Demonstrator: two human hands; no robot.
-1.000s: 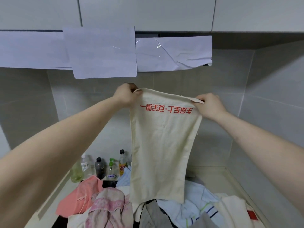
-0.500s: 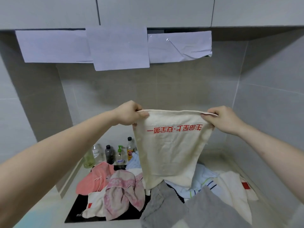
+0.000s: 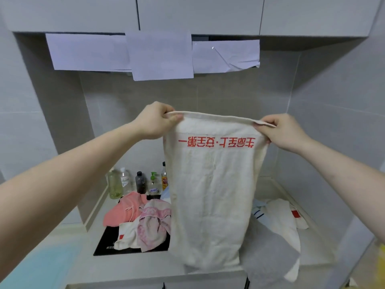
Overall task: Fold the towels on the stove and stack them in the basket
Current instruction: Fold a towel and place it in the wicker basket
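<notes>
Fingers (image 3: pixel 175 117) half-hidden behind towel (image 3: pixel 212 195) hem

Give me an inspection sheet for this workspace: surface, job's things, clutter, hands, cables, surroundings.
Surface: black stove top set in a pale counter, mostly covered by cloth.
Job's things: cream towel with red print hangs in the air by its top edge; pink towel, coral towel, grey towel and white towel lie unfolded in a heap. No basket in view.
Clutter: five bottles stand in a row by the back wall.
Hands: left hand and right hand each pinch a top corner of the cream towel.
Cables: nothing seen.
Surroundings: grey tiled walls, cupboards above, paper sheets hanging under them.
</notes>
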